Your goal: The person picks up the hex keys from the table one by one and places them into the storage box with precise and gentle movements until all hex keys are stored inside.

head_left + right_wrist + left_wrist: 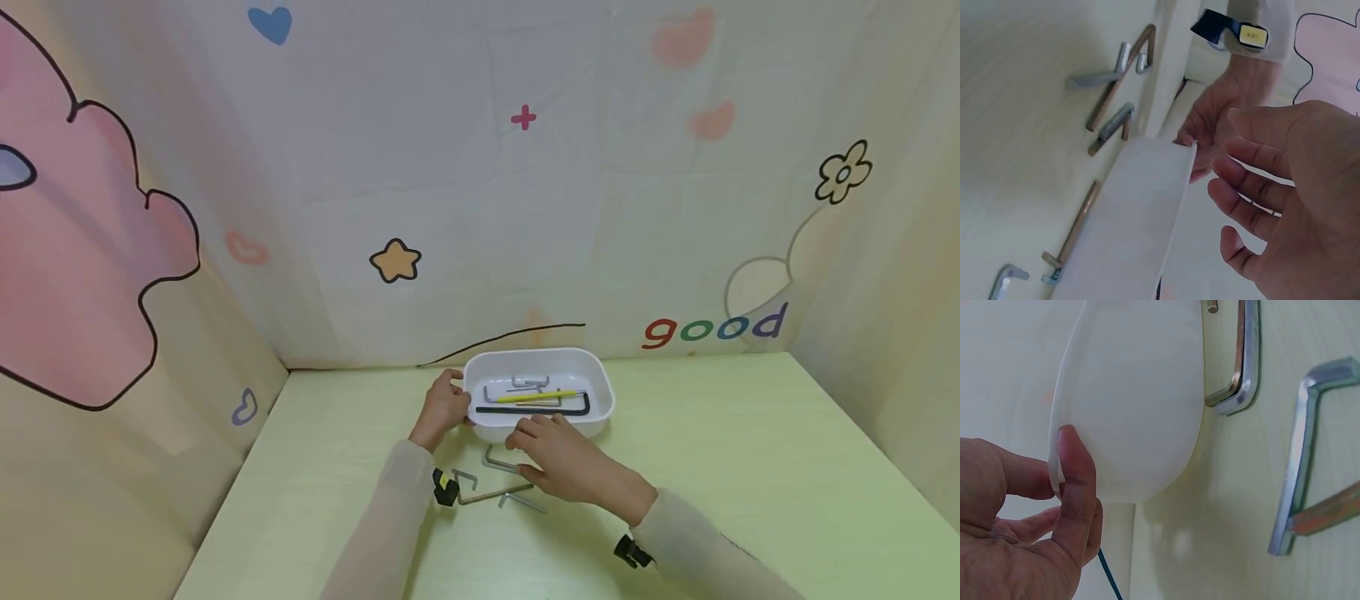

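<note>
1. Head: high on the near side of the tub [497, 432], well apart, facing forward and down
2. Left wrist: close beside the tub's left end, just behind the left hand [1047, 547], facing the tub
3. Right wrist: near the tub's front, behind the right hand [1307, 194], facing left
4. Both wrist views share the tub's outer side and the left hand
</note>
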The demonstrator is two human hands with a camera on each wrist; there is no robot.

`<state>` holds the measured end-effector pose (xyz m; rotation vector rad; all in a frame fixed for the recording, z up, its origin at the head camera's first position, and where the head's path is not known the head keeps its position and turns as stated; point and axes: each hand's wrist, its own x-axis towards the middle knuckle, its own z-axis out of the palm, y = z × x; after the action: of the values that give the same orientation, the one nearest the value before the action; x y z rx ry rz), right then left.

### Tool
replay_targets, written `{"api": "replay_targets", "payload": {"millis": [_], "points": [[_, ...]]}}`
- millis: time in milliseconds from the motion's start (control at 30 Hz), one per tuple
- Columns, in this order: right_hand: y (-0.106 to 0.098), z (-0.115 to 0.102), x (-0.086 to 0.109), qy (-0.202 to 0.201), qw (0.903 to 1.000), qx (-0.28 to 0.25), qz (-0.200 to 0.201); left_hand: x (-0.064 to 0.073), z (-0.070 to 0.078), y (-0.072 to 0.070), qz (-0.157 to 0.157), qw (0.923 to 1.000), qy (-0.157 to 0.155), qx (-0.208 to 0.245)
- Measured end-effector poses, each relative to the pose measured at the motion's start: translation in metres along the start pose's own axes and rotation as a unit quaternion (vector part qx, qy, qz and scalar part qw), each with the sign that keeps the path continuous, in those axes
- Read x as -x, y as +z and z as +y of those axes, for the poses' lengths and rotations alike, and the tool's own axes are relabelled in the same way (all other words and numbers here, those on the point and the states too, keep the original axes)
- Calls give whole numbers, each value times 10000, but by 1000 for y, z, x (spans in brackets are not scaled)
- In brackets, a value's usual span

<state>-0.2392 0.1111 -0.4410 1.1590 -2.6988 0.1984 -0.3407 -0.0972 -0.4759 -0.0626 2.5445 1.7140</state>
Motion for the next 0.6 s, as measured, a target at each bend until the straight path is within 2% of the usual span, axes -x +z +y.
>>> {"api": "replay_targets", "payload": {"millis": [367,600], "points": [[17,-11,4,-313,9979,119,-548,2,0,-1,41,10000,-13,-14],[32,-9,10,-585,9956,425,-604,2,-2,0,-23,10000,48,-45]]}}
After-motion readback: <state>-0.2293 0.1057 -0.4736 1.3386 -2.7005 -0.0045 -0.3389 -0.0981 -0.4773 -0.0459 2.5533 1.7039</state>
